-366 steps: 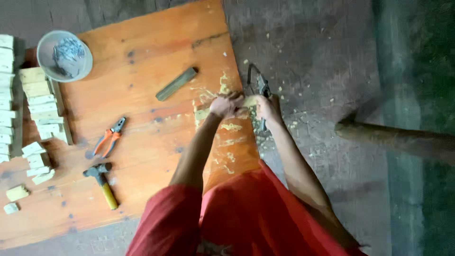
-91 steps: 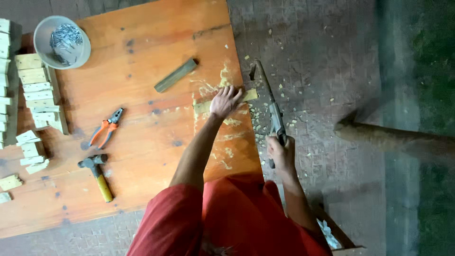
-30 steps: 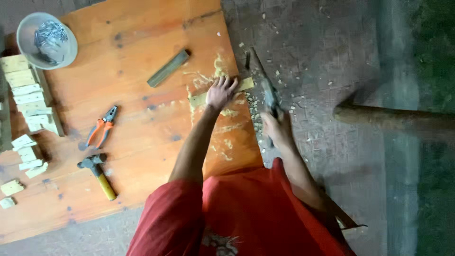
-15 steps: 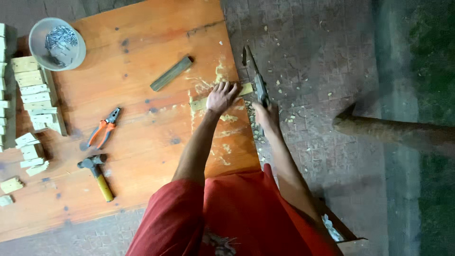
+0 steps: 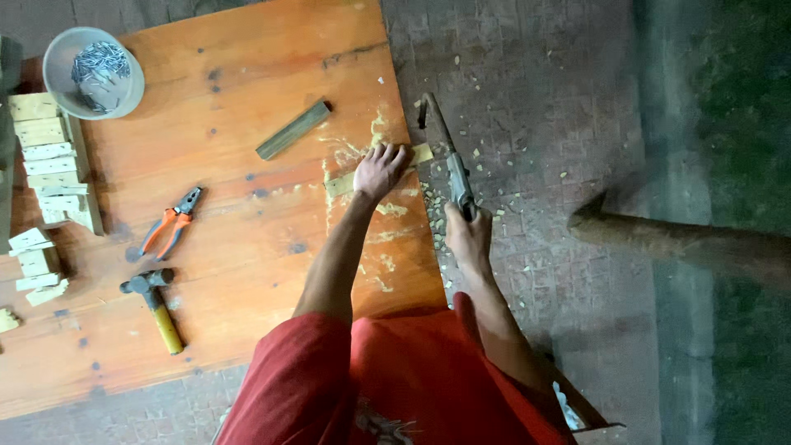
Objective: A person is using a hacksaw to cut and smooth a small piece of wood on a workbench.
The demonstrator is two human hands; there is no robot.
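At board edge: L hand [image 5: 377,170] pins strip [image 5: 422,153], R hand [image 5: 466,239] prob. sawing.

just the one head cam, looking straight down from standing height over the wooden board's [image 5: 247,247] right edge and the floor.

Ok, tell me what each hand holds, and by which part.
The right hand grips a handsaw by its handle end. The left hand holds nothing; it presses flat on a pale wood strip at the board's edge.
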